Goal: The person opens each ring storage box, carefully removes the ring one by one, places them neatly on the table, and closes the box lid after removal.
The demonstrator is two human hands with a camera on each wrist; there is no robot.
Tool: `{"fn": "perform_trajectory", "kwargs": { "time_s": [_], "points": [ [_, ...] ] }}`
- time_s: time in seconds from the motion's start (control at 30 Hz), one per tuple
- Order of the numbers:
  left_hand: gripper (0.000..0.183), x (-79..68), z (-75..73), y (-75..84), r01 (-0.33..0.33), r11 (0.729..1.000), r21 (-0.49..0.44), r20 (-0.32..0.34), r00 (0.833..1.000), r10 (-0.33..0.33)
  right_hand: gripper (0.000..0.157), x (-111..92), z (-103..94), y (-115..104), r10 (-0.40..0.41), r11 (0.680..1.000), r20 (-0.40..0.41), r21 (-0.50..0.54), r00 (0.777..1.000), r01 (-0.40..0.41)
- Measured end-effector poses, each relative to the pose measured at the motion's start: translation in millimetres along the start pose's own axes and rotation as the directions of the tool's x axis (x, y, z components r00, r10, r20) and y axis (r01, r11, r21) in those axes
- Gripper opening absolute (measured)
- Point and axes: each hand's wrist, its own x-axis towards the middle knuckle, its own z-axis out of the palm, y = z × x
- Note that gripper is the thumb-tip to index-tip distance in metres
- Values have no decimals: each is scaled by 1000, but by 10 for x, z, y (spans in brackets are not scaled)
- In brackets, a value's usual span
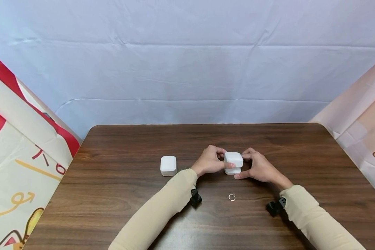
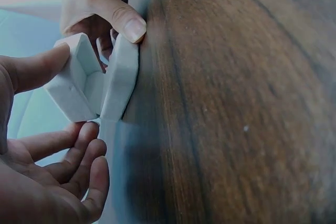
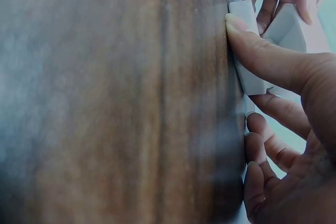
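A small white ring box (image 1: 233, 160) stands on the table with its hinged lid (image 2: 73, 85) tilted partway up from its base (image 2: 121, 80). My left hand (image 1: 210, 161) pinches the lid, thumb on its near side and fingers behind. The base is gripped by my right hand (image 1: 260, 167), whose thumb (image 3: 262, 53) presses on its near face while the index finger reaches round the back. Pale lining shows in the gap in the left wrist view. Nearer to me lies a small, thin ring (image 1: 232, 197), with a little break or bump in its loop.
A second white box (image 1: 168, 166), closed, stands left of my left hand on the dark wooden table (image 1: 118, 194). A pale cloth (image 1: 187, 69) hangs behind the table's far edge. Printed sheets hang at both sides. Each wrist wears a small black camera (image 1: 195, 198).
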Motion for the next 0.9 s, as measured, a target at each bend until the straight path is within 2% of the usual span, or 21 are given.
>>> {"fn": "perform_trajectory", "kwargs": {
  "time_s": [0.1, 0.17, 0.3, 0.4, 0.5, 0.9],
  "points": [
    [45, -4, 11, -10, -47, 994, 101, -19, 999, 49, 64, -2, 1, 2, -2, 1000, 0, 1, 1000, 2],
    [47, -10, 26, -15, -75, 978, 194, -35, 996, 83, 65, -3, 3, 4, -1, 1000, -1, 3, 1000, 1],
    [50, -37, 64, -13, -118, 919, 375, -57, 987, 149, 68, -3, 4, 6, 2, 1000, -2, 4, 1000, -2],
    [50, -57, 90, -10, -140, 877, 459, -61, 980, 188, 68, 0, 4, 3, 2, 1000, -3, 0, 1000, -2],
    [50, -70, 103, -7, -149, 856, 495, -65, 976, 207, 67, 2, 0, -3, 3, 1000, -2, -2, 1000, -3],
    [52, -86, 102, 0, -143, 848, 510, -64, 977, 203, 68, -4, 4, -9, 2, 1000, -4, -1, 1000, -2]
  ]
}}
